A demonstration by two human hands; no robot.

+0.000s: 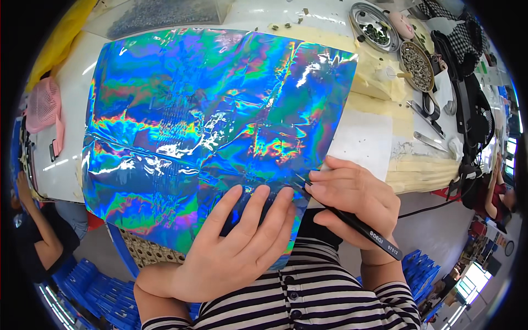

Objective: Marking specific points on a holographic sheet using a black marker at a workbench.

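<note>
A large shiny holographic sheet, blue with rainbow glints and creases, covers the near middle of the white table and hangs past its front edge. My left hand lies on the lower part of the sheet, fingers stretched out and spread. Black tweezers are held in my right hand, between thumb and fingers, at the sheet's lower right edge. Their thin tips point up and left over the sheet, close to my left fingertips. Whether the tips grip anything is too small to tell.
Behind the sheet stands a clear box of small blue-grey pieces. At the far right are a metal dish with dark green bits, a round tray of small pieces and metal tools. A pink mesh cap lies left. Other people sit at both sides.
</note>
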